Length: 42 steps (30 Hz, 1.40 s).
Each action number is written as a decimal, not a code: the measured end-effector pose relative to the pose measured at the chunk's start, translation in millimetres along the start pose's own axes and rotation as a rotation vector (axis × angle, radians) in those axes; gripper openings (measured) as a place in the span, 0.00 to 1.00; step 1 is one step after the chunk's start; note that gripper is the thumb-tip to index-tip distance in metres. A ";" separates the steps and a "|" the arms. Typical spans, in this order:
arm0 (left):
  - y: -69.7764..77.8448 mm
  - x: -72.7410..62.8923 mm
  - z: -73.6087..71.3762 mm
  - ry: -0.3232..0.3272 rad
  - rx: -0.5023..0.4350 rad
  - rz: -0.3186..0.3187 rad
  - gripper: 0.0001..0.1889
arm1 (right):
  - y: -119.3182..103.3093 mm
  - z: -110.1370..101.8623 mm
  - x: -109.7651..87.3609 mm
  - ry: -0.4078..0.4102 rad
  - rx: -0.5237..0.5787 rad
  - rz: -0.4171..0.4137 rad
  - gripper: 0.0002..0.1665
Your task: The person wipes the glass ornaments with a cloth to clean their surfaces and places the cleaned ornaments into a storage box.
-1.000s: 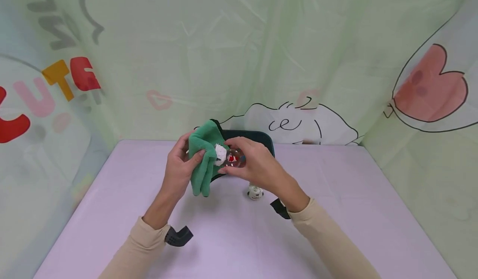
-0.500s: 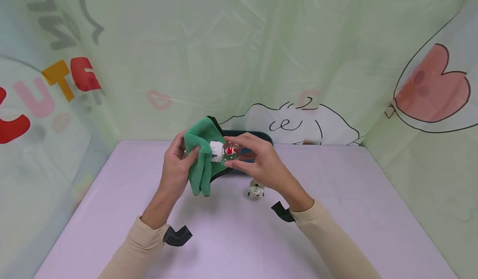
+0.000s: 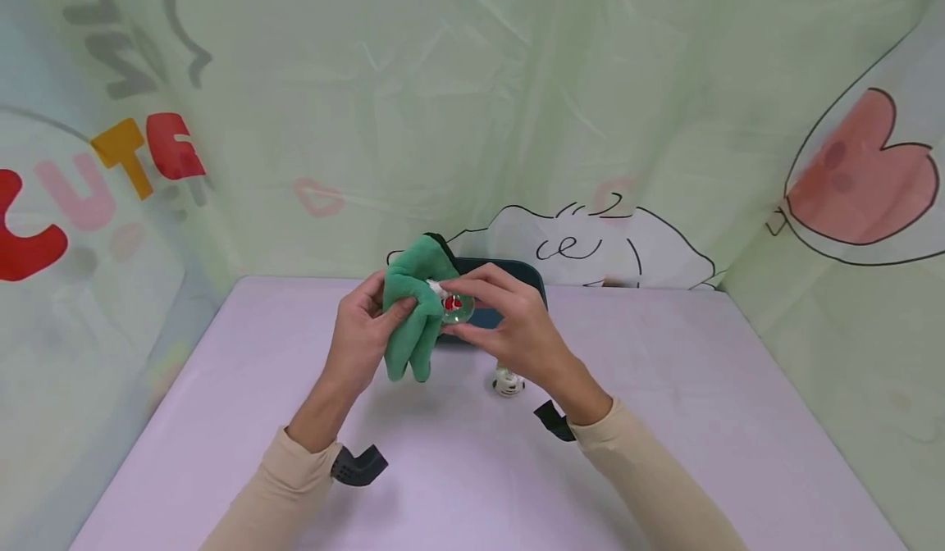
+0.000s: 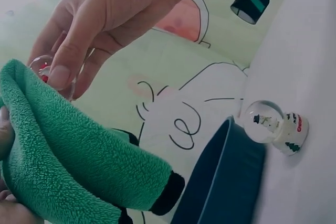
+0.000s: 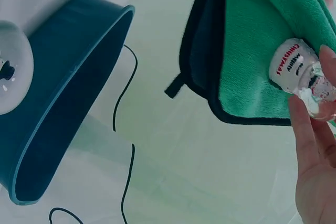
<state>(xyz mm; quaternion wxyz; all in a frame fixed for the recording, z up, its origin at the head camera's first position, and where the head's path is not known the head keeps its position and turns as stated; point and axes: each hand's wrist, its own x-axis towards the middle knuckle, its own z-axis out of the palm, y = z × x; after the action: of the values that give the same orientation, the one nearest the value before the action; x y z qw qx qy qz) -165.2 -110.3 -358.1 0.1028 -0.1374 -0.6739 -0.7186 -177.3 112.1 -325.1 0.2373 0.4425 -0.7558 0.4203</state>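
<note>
A small snow globe [image 3: 458, 309] with a red figure inside is pinched between the thumb and fingers of my right hand [image 3: 526, 321]. My left hand [image 3: 358, 334] grips a green plush cloth [image 3: 415, 274] with dark edging, thumb in front. The globe's white base [image 5: 289, 62], with red and black lettering, lies against the cloth in the right wrist view. In the head view, cloth folds mostly hide that base. A second snow globe [image 4: 292, 132], with a snowman inside and a white base, stands on the table below my right hand.
Behind the hands, a dark blue basin [image 3: 517, 270] stands at the table's back, partly covered by cloth and hands. The lilac table [image 3: 472, 469] meets pale green printed curtains [image 3: 413, 125]. A black camera mount [image 3: 359, 466] juts from the left wrist.
The pinched globe's base showed fully beside the cloth half a second ago; now the cloth folds cover most of it. The second globe and basin stay put.
</note>
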 end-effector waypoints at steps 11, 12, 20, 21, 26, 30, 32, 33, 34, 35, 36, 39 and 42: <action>1.4 -2.9 -2.0 -0.077 -0.001 -0.053 0.19 | 3.3 -5.8 4.9 0.101 -0.023 -0.061 0.32; 1.1 -3.5 -2.1 -0.091 -0.001 -0.060 0.19 | 3.1 -6.9 6.2 0.108 -0.028 -0.062 0.32; 2.2 -3.6 -3.4 -0.072 0.003 -0.063 0.19 | 2.1 -10.3 7.2 0.048 -0.027 -0.065 0.31; 2.1 -3.3 -3.7 -0.061 0.000 -0.062 0.20 | 1.7 -10.3 6.6 0.035 -0.025 -0.062 0.31; 0.5 -0.3 -7.0 0.014 -0.038 -0.053 0.19 | 0.3 -10.2 2.1 -0.034 -0.027 -0.043 0.31; 0.8 3.6 -10.1 0.052 -0.103 -0.046 0.19 | 1.0 -11.3 -2.5 -0.100 -0.041 -0.026 0.31; 1.4 4.5 -11.4 0.049 -0.121 -0.047 0.19 | 2.0 -11.3 -3.8 -0.123 -0.035 -0.022 0.31; 1.6 4.7 -11.8 0.040 -0.126 -0.049 0.20 | 2.4 -11.3 -4.2 -0.129 -0.035 -0.021 0.31; 1.8 4.6 -12.1 0.030 -0.130 -0.055 0.20 | 3.0 -11.0 -4.3 -0.131 -0.027 -0.020 0.30; 1.6 4.2 -12.3 0.016 -0.130 -0.062 0.20 | 3.6 -10.7 -4.3 -0.130 -0.018 -0.017 0.30; 1.7 3.8 -12.3 -0.001 -0.129 -0.070 0.20 | 4.0 -10.5 -4.2 -0.125 -0.007 -0.015 0.30; -0.3 2.4 -11.5 -0.063 -0.113 -0.095 0.21 | 5.0 -9.1 -3.4 -0.093 0.024 -0.022 0.30; -1.8 0.6 -9.4 -0.104 -0.087 -0.111 0.22 | 5.8 -7.5 -2.8 -0.058 0.052 -0.038 0.30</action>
<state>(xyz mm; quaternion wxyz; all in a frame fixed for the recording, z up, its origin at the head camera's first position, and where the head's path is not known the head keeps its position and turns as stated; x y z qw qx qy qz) -166.9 -119.5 -360.1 0.0217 -0.1415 -0.6532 -0.7436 -181.1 121.3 -325.6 0.2117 0.4747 -0.7428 0.4220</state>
